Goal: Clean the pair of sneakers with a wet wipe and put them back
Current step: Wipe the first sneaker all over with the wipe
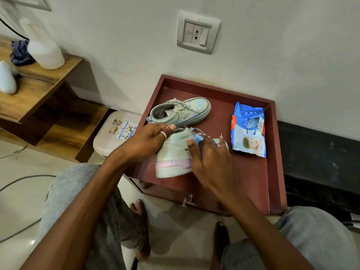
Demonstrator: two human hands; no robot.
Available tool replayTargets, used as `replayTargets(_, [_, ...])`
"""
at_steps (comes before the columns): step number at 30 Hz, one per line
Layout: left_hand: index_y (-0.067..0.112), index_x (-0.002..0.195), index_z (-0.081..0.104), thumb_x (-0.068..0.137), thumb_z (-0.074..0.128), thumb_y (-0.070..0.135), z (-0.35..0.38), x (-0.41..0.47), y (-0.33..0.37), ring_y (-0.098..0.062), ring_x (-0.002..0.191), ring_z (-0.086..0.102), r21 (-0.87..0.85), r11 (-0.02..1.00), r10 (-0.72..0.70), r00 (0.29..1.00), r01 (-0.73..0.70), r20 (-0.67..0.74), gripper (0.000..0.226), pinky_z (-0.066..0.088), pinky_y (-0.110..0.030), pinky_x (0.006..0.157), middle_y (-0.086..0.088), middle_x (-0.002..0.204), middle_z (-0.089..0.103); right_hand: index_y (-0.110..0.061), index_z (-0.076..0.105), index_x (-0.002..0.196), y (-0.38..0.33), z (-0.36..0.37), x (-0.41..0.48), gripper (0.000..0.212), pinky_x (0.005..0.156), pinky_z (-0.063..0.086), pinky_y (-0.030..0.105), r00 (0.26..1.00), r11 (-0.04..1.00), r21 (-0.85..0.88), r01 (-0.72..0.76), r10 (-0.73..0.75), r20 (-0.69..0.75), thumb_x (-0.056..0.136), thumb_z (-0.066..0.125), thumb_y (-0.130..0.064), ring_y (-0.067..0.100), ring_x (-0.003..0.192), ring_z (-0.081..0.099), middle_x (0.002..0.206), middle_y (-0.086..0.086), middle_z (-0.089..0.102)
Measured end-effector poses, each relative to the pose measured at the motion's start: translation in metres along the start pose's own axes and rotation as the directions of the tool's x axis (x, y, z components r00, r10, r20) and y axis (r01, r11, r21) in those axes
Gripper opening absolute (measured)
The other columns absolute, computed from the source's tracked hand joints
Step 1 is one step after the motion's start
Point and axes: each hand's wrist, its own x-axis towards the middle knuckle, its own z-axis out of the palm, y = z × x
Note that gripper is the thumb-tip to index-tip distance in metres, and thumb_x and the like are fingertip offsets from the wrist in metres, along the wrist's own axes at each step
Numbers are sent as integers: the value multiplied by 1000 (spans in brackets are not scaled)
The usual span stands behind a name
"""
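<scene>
Two pale green sneakers lie on a dark red cabinet top point(253, 176). The far sneaker point(181, 112) rests on its sole, toe pointing right. The near sneaker point(173, 154), with a pink stripe above its sole, is tilted on its side. My left hand point(148, 140) grips its heel end. My right hand point(208, 156) lies over its laces and upper, pinching something small and blue; I cannot tell whether that is a wipe. A blue pack of wet wipes point(248, 131) lies to the right, apart from the shoes.
The cabinet top has a raised rim point(214, 84) against the white wall with a socket plate point(197, 33). A pale bin lid point(115, 133) stands left of it. A wooden shelf point(39, 82) at left holds a white bottle point(43, 49). My knees and bare feet are below.
</scene>
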Motion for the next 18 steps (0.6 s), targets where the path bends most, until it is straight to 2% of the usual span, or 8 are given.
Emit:
replayTargets(2, [11,98,71,107,43,40,0,0,0,-18,75,63,26,1000,6,1000,-7,7,42,51,-33,67,-20,92,72,-8,58,128,-5,-1,0,94,122,16,38,1000,1000,-1,-26,26,1,92,0,-73,20,128,52,133,9,62])
replayTargets(4, [8,99,71,107,43,41,-1,0,0,-18,73,61,28,1000,9,1000,-9,0,43,53,-37,67,-18,90,72,3,51,136,-27,3,-14,94,122,20,41,999,998,-45,44,-44,2,95,9,-70,28,135,47,140,20,54])
replayTargets(6, [1,107,67,106,43,47,-2,0,1,-25,76,59,31,1000,2,1000,-2,-4,52,55,-49,73,-27,99,70,8,44,141,-46,8,-32,93,120,24,45,992,990,-71,124,-124,17,96,18,-69,32,140,40,146,26,44])
replayTargets(8, [1,110,67,106,43,47,-1,0,0,-33,75,57,16,1000,7,1000,-7,-7,52,55,-49,70,-27,99,70,7,43,142,-42,10,-31,91,119,26,47,988,982,-105,156,-154,31,97,19,-68,31,141,38,147,25,43])
replayTargets(10, [8,107,71,107,42,39,-2,0,1,-29,73,60,7,1000,9,1000,-9,-10,42,51,-38,64,-21,91,71,1,49,140,-23,9,-17,89,120,22,47,995,984,-147,99,-95,38,97,12,-68,25,139,43,145,19,49])
replayTargets(12, [7,106,71,105,43,42,-1,0,2,-37,76,63,27,999,22,1000,-22,-2,44,53,-46,66,-29,98,69,-7,55,132,-5,4,-2,91,122,16,45,999,991,-136,12,-8,34,95,3,-71,18,133,48,140,10,57])
replayTargets(15, [4,106,70,98,45,52,-2,-1,2,-45,87,65,56,998,25,1000,-25,3,55,54,-60,77,-29,102,68,-3,51,137,-15,4,-7,98,122,15,43,1000,995,-98,15,-12,24,92,-1,-73,22,135,46,143,14,53])
replayTargets(18, [8,115,72,107,44,37,0,0,0,-30,104,69,49,998,40,999,-40,-17,41,55,-48,95,-12,113,75,7,43,142,-42,11,-33,93,120,23,45,986,981,-95,168,-166,25,96,17,-70,32,141,39,147,25,43])
